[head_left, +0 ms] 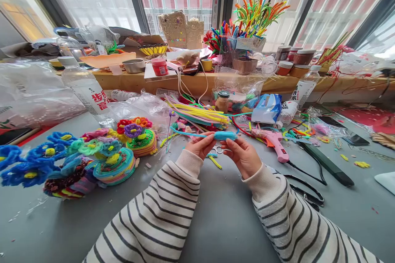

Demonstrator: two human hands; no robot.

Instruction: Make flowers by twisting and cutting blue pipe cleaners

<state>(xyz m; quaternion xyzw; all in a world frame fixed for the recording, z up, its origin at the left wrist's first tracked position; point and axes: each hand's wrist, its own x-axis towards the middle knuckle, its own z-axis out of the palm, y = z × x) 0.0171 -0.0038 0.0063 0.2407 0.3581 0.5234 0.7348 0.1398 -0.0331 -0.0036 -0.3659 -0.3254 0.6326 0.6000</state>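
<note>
Between both hands is a folded bundle of blue pipe cleaner (224,135), held level above the grey table. My left hand (202,146) pinches its left end, where a single strand runs out to the left. With thumb and fingers, my right hand (242,154) grips the bundle's right end. Scissors (219,149) lie behind and between the hands, their handle rings partly showing. A yellow pipe cleaner piece (215,162) rests on the table just below them. Farther back is a heap of yellow, pink and green pipe cleaners (203,114).
Pipe-cleaner flower pots, one with blue flowers (49,152), stand at the left. To the right lie a pink glue gun (276,144) with its cord, a dark green bar-shaped object (328,164) and a phone (354,137). Water bottles (84,86) and a wooden ledge (138,83) are behind.
</note>
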